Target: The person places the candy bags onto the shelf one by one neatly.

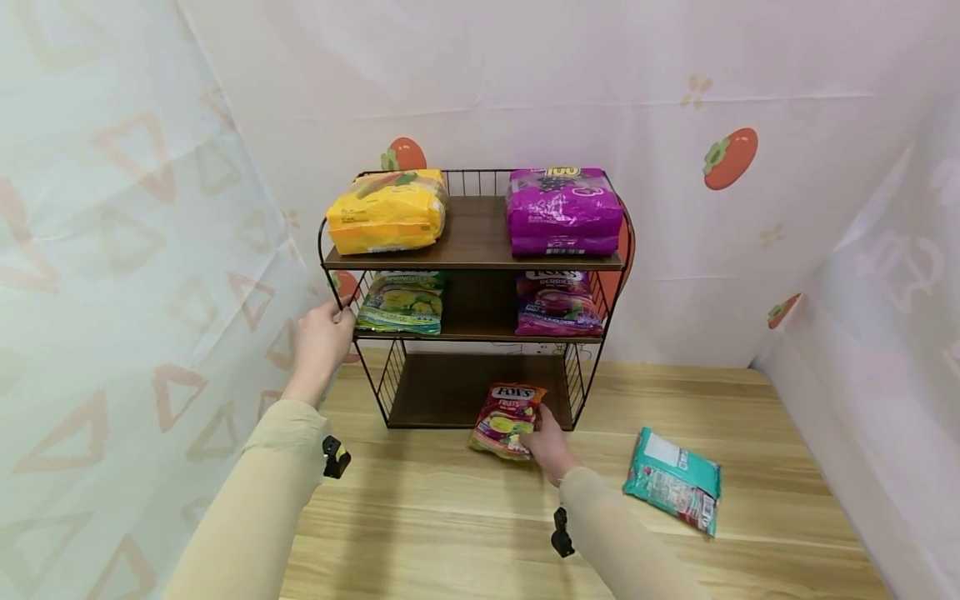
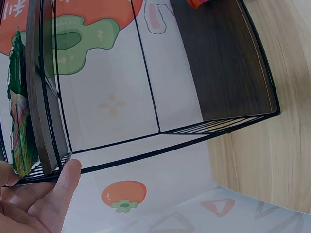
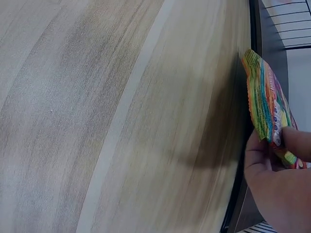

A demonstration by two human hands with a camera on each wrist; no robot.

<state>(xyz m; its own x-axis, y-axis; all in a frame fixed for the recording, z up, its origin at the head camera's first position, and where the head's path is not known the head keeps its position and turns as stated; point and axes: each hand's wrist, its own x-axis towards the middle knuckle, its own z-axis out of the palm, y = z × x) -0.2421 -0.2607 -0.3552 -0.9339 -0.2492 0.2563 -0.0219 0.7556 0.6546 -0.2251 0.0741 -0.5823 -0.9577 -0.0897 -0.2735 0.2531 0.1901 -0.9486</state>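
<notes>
A three-tier rack with dark wooden boards and black wire sides stands against the back. My left hand grips its left side at the middle board; in the left wrist view the fingers lie around the wire frame beside a green candy bag. With my right hand I pinch the lower right edge of a red Fox's Fruits candy bag. That bag is tilted and overlaps the front of the bottom board. In the right wrist view, thumb and fingers hold the candy bag by its edge.
On the top board sit a yellow bag and a purple bag. The middle board carries a green candy bag and a purple Berries bag. A teal bag lies on the wooden table at the right.
</notes>
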